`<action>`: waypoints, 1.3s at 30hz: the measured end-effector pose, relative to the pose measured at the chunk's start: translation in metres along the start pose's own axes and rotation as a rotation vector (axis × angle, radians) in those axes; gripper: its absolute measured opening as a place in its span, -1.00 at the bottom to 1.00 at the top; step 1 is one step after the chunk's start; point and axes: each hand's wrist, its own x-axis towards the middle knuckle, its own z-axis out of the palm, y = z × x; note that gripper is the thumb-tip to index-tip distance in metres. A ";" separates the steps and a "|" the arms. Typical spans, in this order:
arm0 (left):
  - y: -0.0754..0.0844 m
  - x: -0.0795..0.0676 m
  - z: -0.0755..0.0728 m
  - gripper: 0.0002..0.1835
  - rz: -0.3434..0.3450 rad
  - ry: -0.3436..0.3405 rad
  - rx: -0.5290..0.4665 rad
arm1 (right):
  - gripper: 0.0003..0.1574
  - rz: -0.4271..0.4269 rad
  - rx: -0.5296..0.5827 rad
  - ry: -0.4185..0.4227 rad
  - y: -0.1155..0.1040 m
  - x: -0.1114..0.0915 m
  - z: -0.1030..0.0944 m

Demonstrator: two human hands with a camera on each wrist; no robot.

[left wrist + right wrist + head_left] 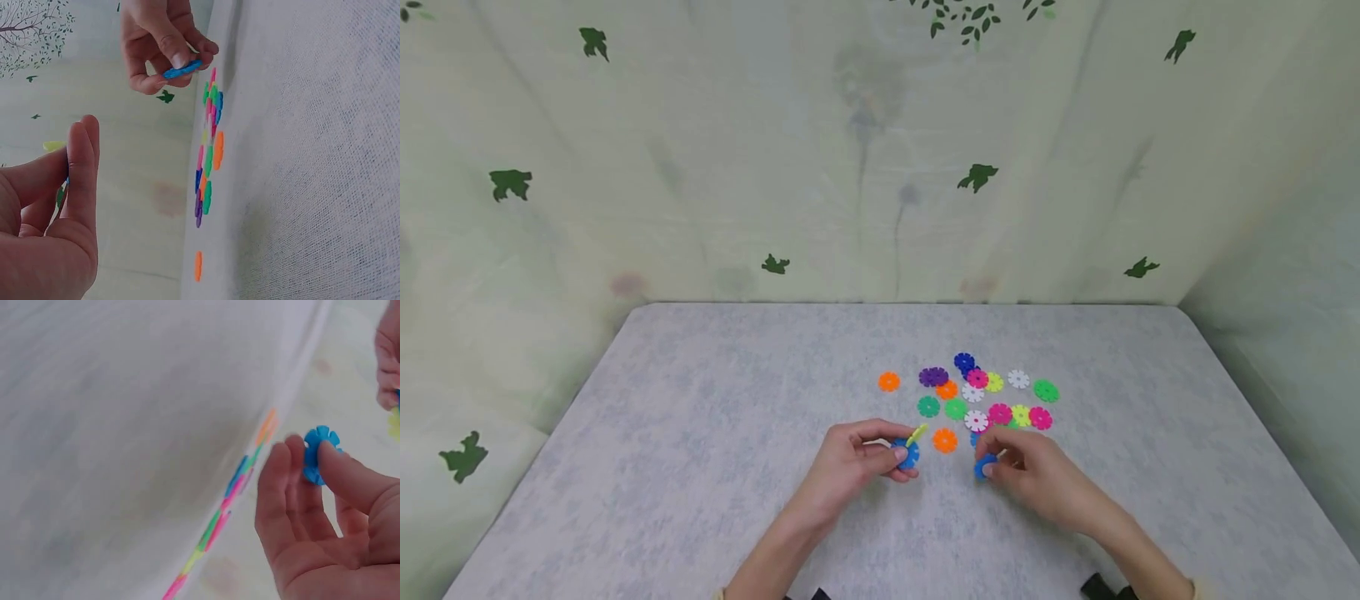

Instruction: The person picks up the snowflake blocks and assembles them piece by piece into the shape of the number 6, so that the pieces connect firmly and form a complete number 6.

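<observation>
My left hand (857,457) pinches a blue notched disc (912,457) between thumb and fingers, above the table. A yellow disc (917,434) stands edge-up from its top, joined to it at an angle. In the left wrist view the fingers hide most of the blue disc, and the yellow disc (54,145) pokes out behind them. To the right, my right hand (1033,475) pinches another blue disc (982,467). The right wrist view shows this blue flower-shaped disc (320,434) between thumb and fingertips. A small gap separates the two hands.
Beyond the hands, several notched discs lie scattered on the grey table (715,433), among them an orange disc (945,440), a green disc (1047,390) and a purple pair (933,377). A patterned curtain (737,167) hangs behind the table. A black object (1097,587) shows at the bottom edge.
</observation>
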 end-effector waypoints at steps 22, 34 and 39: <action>0.002 -0.002 0.004 -0.78 0.021 -0.027 0.026 | -0.74 -0.066 0.390 0.336 -0.053 -0.009 0.018; 0.005 -0.007 0.008 -0.80 0.061 -0.097 0.106 | -0.72 -0.072 0.425 0.375 -0.055 -0.010 0.033; 0.007 -0.009 0.010 -0.78 0.120 -0.108 0.174 | -0.72 -0.073 0.405 0.397 -0.057 -0.011 0.035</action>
